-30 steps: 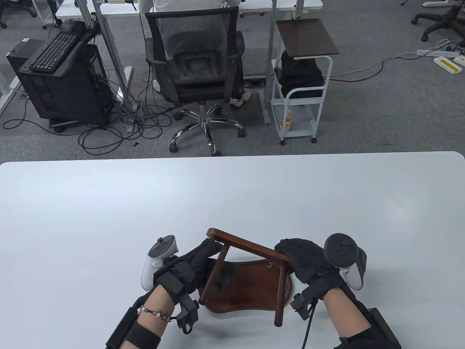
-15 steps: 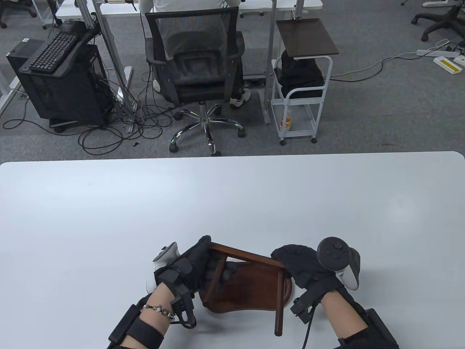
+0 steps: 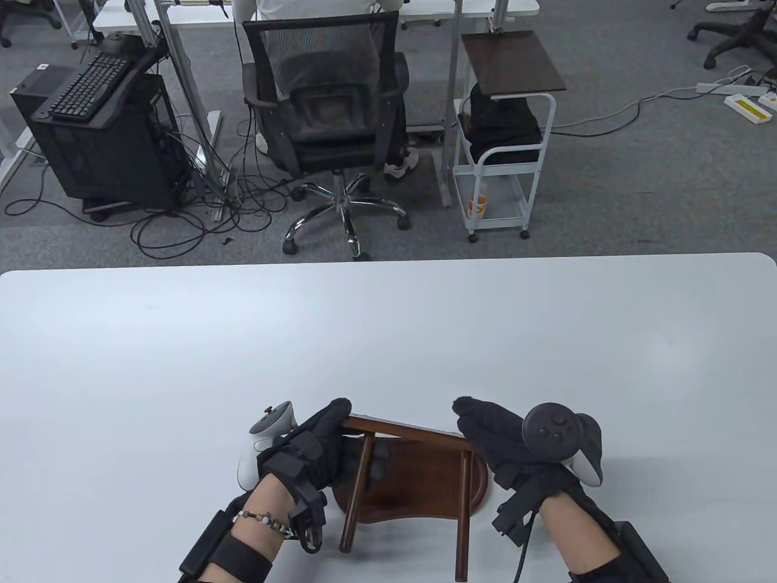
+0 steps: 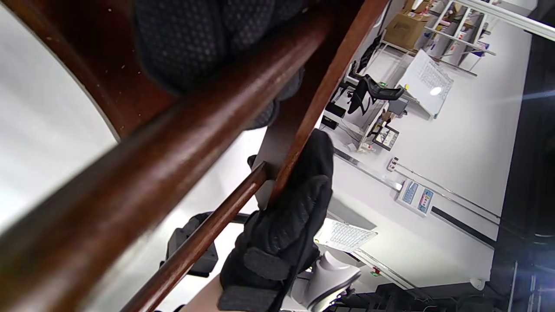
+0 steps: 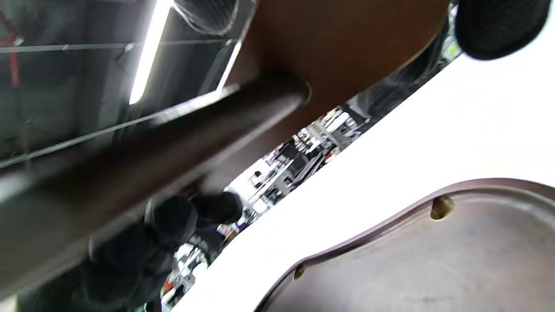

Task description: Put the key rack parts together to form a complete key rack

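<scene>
A dark wooden base tray lies on the white table near the front edge. Both hands hold a wooden frame, a crossbar with two round posts, above the base. My left hand grips the crossbar's left end by the left post. My right hand holds the right end at the corner joint, also seen in the left wrist view. The posts point toward the near edge, off the base. The right wrist view shows two holes along the base rim.
The white table stretches wide beyond the hands. Behind its far edge stand an office chair and a small white cart on grey carpet.
The frame has swung round in both hands: its crossbar lies lower and more level, and both posts now point at the near edge. Both hands shifted slightly with it.
</scene>
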`<act>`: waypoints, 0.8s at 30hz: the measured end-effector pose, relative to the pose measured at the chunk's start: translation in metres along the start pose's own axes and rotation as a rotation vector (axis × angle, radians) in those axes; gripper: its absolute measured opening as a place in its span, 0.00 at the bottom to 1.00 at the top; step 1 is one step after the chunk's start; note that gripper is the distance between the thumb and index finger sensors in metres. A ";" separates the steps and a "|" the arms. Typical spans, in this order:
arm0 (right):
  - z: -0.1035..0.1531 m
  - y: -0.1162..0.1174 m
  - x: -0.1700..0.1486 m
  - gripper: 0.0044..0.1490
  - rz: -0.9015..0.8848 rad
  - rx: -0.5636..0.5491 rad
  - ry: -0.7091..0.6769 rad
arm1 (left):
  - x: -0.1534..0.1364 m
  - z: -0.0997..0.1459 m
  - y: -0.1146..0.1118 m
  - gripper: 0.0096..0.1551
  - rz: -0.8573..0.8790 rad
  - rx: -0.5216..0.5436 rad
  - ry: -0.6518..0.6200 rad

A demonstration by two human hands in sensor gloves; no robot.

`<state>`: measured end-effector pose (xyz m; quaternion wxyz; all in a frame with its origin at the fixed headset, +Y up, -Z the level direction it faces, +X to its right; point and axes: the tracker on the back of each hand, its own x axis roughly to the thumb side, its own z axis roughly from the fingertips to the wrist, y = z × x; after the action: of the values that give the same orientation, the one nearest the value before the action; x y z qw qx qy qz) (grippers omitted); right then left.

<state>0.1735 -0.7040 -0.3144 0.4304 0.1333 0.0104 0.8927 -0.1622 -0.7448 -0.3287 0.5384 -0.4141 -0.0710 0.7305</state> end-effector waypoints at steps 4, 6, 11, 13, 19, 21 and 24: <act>0.006 -0.004 -0.020 0.49 -0.271 -0.062 0.153 | 0.002 0.000 0.001 0.49 -0.026 0.033 -0.044; 0.009 -0.005 -0.028 0.53 -0.405 -0.050 0.232 | 0.004 0.000 0.002 0.49 -0.042 0.036 -0.084; 0.011 0.010 -0.042 0.58 -0.714 0.104 0.345 | 0.008 0.001 0.002 0.49 -0.062 0.063 -0.166; 0.010 0.017 -0.043 0.58 -0.839 0.180 0.364 | 0.009 0.002 0.002 0.49 -0.078 0.071 -0.185; 0.012 0.035 -0.038 0.57 -1.084 0.275 0.385 | 0.011 0.001 -0.004 0.49 -0.163 0.067 -0.200; 0.012 0.035 -0.038 0.56 -1.088 0.265 0.391 | 0.012 0.000 -0.007 0.49 -0.201 0.069 -0.200; 0.012 0.032 -0.038 0.54 -1.076 0.245 0.388 | 0.015 0.000 -0.011 0.49 -0.251 0.060 -0.225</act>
<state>0.1749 -0.7550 -0.3070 0.7948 -0.0077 0.2582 0.5491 -0.1560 -0.7275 -0.3306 0.6262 -0.3015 -0.1600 0.7010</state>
